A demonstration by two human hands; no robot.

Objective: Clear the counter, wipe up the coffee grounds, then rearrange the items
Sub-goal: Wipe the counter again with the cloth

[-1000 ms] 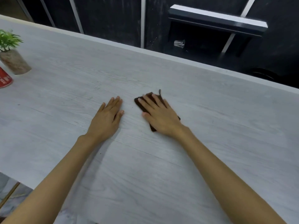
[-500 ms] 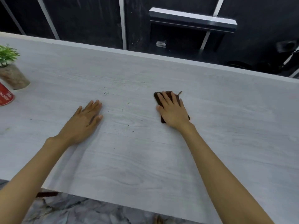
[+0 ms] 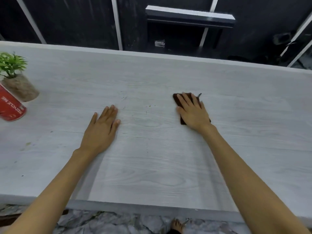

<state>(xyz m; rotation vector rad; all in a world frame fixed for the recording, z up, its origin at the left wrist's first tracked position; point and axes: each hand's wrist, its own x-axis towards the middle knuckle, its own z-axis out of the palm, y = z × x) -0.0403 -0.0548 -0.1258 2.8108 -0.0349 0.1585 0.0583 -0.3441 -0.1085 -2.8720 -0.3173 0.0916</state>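
Since half a second ago I am seeing the right hand [image 3: 194, 113] sitting where it was on the brown cloth [image 3: 183, 98], while the view is taking in more of the counter's [image 3: 168, 174] near edge and of the red can [image 3: 10, 105] at the left edge. That hand is lying flat, fingers spread, pressing the cloth against the counter near the middle of its depth, a little toward the right end; the cloth is showing past the fingertips and under the heel of the palm. The left hand [image 3: 101, 130] is resting palm down on the bare surface, fingers together, well apart from the cloth. Between the two hands a few coffee grounds [image 3: 149, 106] are lying scattered as dark specks. By the left edge a small potted plant [image 3: 16, 81] is standing just behind the can, which is tilting in the view.
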